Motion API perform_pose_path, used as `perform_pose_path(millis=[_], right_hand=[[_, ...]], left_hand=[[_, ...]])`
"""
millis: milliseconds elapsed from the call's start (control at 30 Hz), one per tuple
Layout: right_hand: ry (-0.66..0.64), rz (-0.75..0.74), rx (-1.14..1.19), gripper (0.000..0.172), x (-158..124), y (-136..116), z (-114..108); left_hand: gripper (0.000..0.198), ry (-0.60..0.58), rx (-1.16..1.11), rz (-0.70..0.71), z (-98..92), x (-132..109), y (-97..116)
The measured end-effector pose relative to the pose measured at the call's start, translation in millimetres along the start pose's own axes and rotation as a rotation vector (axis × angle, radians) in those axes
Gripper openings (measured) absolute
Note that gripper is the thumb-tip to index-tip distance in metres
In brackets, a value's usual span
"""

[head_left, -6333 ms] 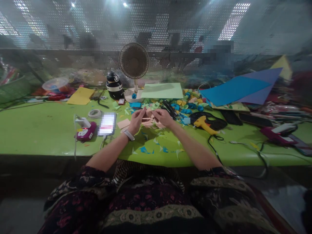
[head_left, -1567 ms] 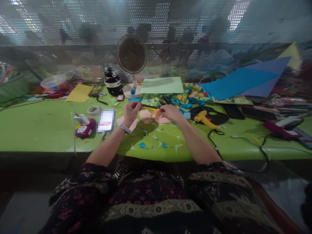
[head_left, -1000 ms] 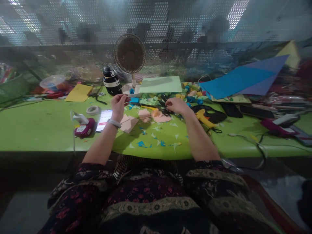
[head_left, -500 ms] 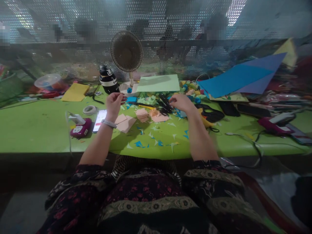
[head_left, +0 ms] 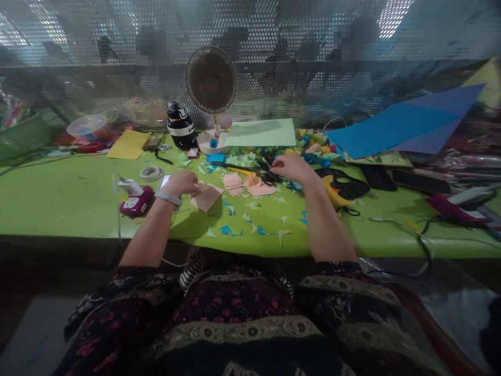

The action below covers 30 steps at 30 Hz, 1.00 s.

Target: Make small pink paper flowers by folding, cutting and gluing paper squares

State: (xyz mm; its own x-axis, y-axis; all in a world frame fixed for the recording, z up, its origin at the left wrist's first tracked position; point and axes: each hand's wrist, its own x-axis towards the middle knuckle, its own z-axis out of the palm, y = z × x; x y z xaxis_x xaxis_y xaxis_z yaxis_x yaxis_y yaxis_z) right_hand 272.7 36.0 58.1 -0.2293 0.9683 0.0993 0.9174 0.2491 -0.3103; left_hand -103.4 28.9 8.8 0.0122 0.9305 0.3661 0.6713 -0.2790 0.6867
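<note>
My left hand [head_left: 183,184] is closed at the left edge of the pale pink paper sheets [head_left: 208,197], its fingertips on or just over a small pink piece. My right hand [head_left: 290,167] is closed, fingers bent down by a black tool [head_left: 268,156] in the scraps; what it grips, if anything, is too small to make out. Between the hands lie a stack of small pink squares [head_left: 233,184], a curled peach paper piece [head_left: 252,180] and a yellow and black cutter [head_left: 238,169]. Blue and pale green snippets [head_left: 227,230] are scattered in front.
A fan [head_left: 211,81], a black bottle [head_left: 182,128] and a pale green sheet [head_left: 261,132] stand or lie behind. Tape [head_left: 151,173] and a purple socket block [head_left: 136,202] are left. Right are black-handled scissors [head_left: 342,183], blue sheets [head_left: 399,122] and cables [head_left: 420,240].
My left hand has come down and towards me, from above the scraps to the pink sheets. My right hand stays by the black tool. The view has shifted slightly.
</note>
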Motion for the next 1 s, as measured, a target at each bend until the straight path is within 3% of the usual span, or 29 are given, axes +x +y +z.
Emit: perform_pose_path(millis=[100,167,267,400,533,667,733,833,933,1000], right_hand=[[-0.037,0.003,-0.032,0.021,-0.3,-4.1,0.8],[-0.059,-0.002,-0.044,0.022,-0.5,-5.6,1.3],[-0.076,-0.011,-0.05,0.023,-0.8,-6.6,1.8],[-0.078,-0.016,-0.059,0.023,-0.3,-7.5,3.4],[-0.057,-0.025,-0.068,0.022,1.3,-6.8,6.2],[0.002,-0.061,0.106,0.02,2.1,-10.7,9.9],[-0.019,-0.079,0.325,0.024,1.5,-18.0,13.6],[-0.107,-0.046,0.692,0.048,-0.6,-35.1,22.4],[-0.177,-0.002,0.915,0.064,-3.2,-52.6,31.4],[-0.187,0.014,0.975,0.063,-4.8,-61.2,35.2]], left_hand=[[0.018,-0.308,0.478,-0.021,-0.7,-3.7,11.4],[0.025,-0.474,0.73,-0.093,-1.9,-4.6,23.1],[0.033,-0.561,0.88,-0.111,-2.1,-5.3,37.0],[0.045,-0.49,0.89,-0.111,-0.9,-6.7,40.1],[0.037,-0.43,0.886,-0.095,-4.5,-7.4,42.3],[0.039,-0.244,0.844,-0.021,-3.3,-9.6,64.9],[0.045,-0.15,0.772,0.087,4.3,-12.9,81.2],[0.044,-0.078,0.66,0.293,23.4,-19.7,101.0],[0.04,-0.013,0.588,0.466,44.8,-24.7,107.4],[0.035,0.018,0.542,0.551,56.8,-25.6,104.3]])
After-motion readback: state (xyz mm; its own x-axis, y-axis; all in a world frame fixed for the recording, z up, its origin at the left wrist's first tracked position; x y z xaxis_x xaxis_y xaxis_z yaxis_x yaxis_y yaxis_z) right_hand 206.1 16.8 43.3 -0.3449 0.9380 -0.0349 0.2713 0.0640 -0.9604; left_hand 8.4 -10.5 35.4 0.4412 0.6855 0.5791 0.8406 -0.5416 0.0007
